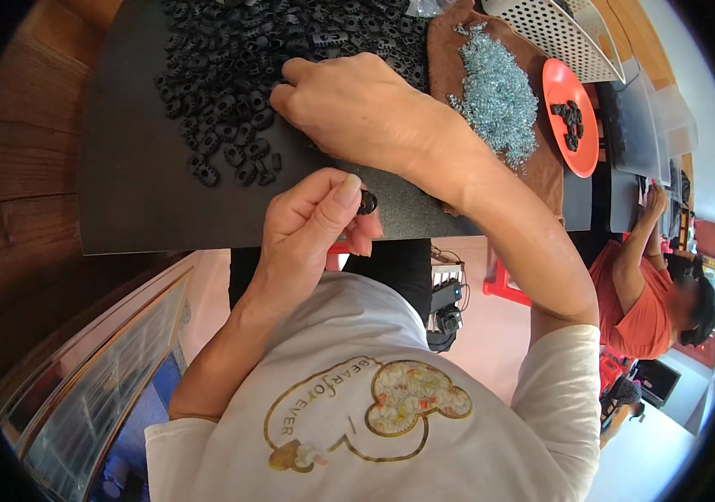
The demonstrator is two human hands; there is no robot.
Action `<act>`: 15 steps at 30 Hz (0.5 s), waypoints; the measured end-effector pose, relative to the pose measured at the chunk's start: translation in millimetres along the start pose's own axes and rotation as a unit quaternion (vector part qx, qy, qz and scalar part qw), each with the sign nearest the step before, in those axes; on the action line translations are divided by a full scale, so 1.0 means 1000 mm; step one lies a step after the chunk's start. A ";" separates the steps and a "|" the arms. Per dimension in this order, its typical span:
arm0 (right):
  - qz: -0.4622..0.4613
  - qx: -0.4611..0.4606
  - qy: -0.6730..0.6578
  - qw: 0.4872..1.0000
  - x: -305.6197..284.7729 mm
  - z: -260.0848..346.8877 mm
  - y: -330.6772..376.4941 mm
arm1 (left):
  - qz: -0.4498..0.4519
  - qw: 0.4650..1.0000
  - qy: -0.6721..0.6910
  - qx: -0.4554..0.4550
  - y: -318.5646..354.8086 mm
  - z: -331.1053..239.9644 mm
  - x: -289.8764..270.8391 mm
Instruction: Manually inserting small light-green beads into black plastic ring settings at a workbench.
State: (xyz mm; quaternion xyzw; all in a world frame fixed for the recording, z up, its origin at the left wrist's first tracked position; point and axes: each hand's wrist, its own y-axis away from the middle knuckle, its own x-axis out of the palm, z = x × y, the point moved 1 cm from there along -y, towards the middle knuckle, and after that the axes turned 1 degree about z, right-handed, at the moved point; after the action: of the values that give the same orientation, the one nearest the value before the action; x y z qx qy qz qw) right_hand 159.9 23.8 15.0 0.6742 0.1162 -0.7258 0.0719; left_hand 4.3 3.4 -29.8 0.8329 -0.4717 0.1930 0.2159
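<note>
The left hand [315,222] pinches one small black part [366,202] between the thumb and the fingers, over the table [140,209], just inside its near edge. The right hand [357,105] is bent down at the pile [240,75] of similar parts, towards the far edge; its fingertips are hidden, so I cannot tell if it holds one.

The part looks like hard plastic. I judge it to be light, stiff and not easily broken, but its smooth, rounded surface may slip. The best hold is probably by its two sides, with the fingertips, leaving the dark opening free.

Its visible end points to the right, roughly along the near edge. The fingers cover the rest, so I cannot tell its long axis with certainty.
</note>
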 end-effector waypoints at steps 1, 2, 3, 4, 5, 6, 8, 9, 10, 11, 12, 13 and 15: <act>-0.007 -0.002 -0.004 1.000 0.001 0.000 0.000 | 0.002 1.000 0.000 0.000 0.000 0.000 0.000; -0.014 -0.004 -0.008 1.000 0.002 0.000 -0.001 | 0.001 1.000 -0.003 0.002 0.000 0.001 0.000; -0.014 -0.002 -0.006 1.000 0.004 0.000 -0.001 | 0.000 1.000 -0.005 0.004 -0.001 0.001 0.000; -0.019 0.006 -0.021 1.000 0.006 0.000 -0.001 | 0.002 1.000 -0.006 0.004 0.000 0.001 0.001; -0.023 0.015 -0.035 0.999 0.007 0.000 -0.001 | -0.008 1.000 -0.007 0.004 0.000 0.001 0.002; -0.023 0.017 -0.034 0.999 0.007 0.000 -0.001 | -0.018 1.000 -0.008 0.003 0.000 0.001 0.003; -0.006 0.031 -0.035 0.999 0.006 0.000 0.001 | -0.018 1.000 -0.004 0.008 0.000 0.002 0.002; -0.007 0.032 -0.034 0.999 0.007 -0.001 0.002 | -0.020 1.000 0.001 0.012 0.000 0.003 0.002; 0.003 0.038 -0.045 0.998 0.008 -0.002 0.002 | -0.019 1.000 0.000 0.011 -0.001 0.003 0.002; 0.012 0.044 -0.057 0.997 0.009 -0.002 0.002 | -0.019 1.000 0.003 0.013 -0.001 0.003 0.003; 0.011 0.045 -0.057 0.997 0.009 -0.002 0.004 | -0.019 1.000 0.005 0.014 -0.001 0.003 0.003; 0.005 0.060 -0.074 0.995 0.007 -0.001 0.007 | -0.020 1.000 0.004 0.013 -0.001 0.003 0.004; -0.001 0.075 -0.093 0.993 0.008 0.000 0.009 | -0.037 0.999 0.019 0.024 -0.002 0.002 0.007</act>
State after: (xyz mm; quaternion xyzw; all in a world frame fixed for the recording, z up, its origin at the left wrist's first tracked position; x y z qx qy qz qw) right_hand 162.0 15.5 6.9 0.6075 0.0550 -0.7918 0.0310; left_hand 9.1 -1.2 -28.0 0.8510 -0.4314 0.2120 0.2115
